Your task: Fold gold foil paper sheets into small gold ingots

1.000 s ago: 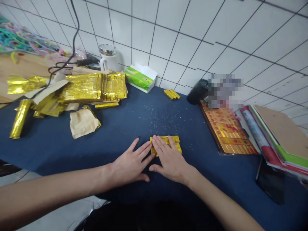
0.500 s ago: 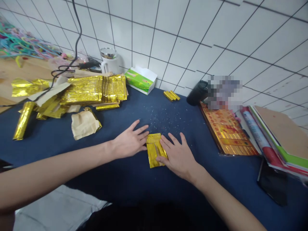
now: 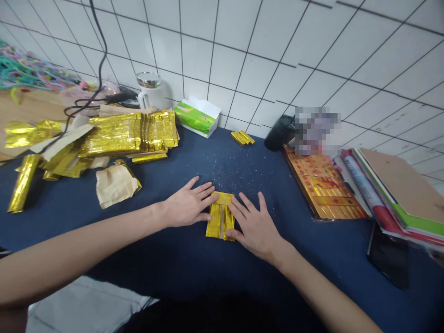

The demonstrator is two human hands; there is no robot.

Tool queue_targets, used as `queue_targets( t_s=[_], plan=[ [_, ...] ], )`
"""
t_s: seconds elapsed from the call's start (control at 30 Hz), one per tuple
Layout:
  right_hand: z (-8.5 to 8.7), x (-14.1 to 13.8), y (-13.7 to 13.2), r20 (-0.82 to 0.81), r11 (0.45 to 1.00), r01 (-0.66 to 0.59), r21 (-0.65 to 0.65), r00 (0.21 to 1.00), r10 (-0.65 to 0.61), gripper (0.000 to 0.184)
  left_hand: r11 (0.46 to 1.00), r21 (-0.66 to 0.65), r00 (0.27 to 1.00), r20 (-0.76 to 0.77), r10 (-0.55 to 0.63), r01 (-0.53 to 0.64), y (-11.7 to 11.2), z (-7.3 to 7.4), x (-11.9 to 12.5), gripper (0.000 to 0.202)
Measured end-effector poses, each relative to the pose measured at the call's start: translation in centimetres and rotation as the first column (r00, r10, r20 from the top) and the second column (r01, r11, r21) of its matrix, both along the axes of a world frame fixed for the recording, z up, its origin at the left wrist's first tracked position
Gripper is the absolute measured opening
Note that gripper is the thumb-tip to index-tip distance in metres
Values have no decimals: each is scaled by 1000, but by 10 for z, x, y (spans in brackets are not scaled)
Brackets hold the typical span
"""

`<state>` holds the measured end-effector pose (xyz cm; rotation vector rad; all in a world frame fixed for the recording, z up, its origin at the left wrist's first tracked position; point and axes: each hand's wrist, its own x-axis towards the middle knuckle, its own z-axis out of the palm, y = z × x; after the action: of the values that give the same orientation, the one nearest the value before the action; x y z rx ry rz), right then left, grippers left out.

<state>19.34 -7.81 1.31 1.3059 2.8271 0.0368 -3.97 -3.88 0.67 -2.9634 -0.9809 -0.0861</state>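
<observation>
A small folded gold foil paper lies upright on the dark blue tablecloth in front of me. My left hand lies flat at its left edge, fingers stretched onto the top corner. My right hand lies flat at its right edge, fingers spread, thumb by the lower corner. Both hands press the paper and hold nothing.
A pile of gold foil sheets and a crumpled brown paper lie at the left. A tissue box, a white mug and small folded gold pieces stand by the tiled wall. Printed gold sheets, books and a phone lie at the right.
The gold paper has turned from lying crosswise to standing lengthwise and looks folded narrower. My hands have moved apart to its two sides.
</observation>
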Motion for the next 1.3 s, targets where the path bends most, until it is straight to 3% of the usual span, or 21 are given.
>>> queue_targets(
  t_s=[0.13, 0.27, 0.4, 0.63, 0.73, 0.87, 1.0, 1.3],
  plan=[
    [-2, 5, 1, -1, 1000, 5, -9, 1000, -5, 51, 998, 55, 999, 34, -16, 14, -7, -5, 2, 38],
    [-4, 7, 3, -9, 1000, 14, -17, 1000, -14, 44, 1000, 3, 996, 92, -7, 6, -13, -9, 6, 32],
    [-4, 5, 1, -41, 999, 28, -24, 999, -29, 49, 999, -31, 992, 114, 46, -43, -17, -5, 10, 42],
    [-8, 2, -2, -91, 998, 70, -6, 993, -70, 51, 999, 12, 998, 55, -32, 32, -22, -3, 14, 46],
    [-7, 5, -2, -133, 998, 45, 35, 990, -40, 50, 997, 2, 995, 54, -79, 79, -22, -6, 15, 40],
    [-2, 11, -8, -176, 992, -47, 115, 982, 67, 34, 997, 22, 995, 68, -80, 79, -21, -10, 14, 40],
    [-7, 14, -16, -173, 983, -146, 113, 971, 164, 31, 996, 26, 993, 75, -90, 88, -20, -13, 14, 42],
    [-10, 6, -21, -117, 983, -135, 124, 982, 150, 33, 994, 19, 992, 58, -112, 111, -21, -9, 13, 37]
  ],
)
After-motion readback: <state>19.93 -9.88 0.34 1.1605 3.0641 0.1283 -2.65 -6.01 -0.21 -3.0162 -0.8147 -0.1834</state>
